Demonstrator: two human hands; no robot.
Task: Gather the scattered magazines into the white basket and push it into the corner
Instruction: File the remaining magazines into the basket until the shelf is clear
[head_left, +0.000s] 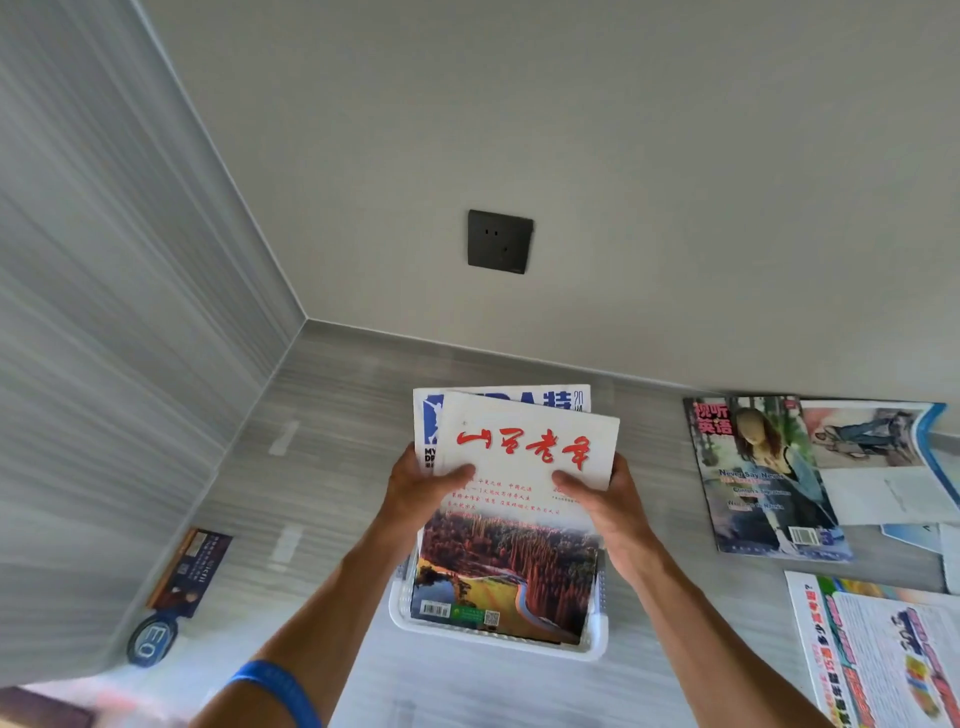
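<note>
Gathering step: the left hand (415, 491) and right hand (605, 506) grip a magazine stack (519, 467), lower end apparently inside the white basket (498, 642) on the floor. Next: release it, then collect the loose magazines (763, 478) (right side).

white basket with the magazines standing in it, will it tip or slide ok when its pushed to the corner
The white basket looks shallow, while the magazines held by the left hand and right hand rise well above its rim, so it may be top-heavy and tip if pushed high. The floor looks smooth, so a low push probably slides it easily.
</note>
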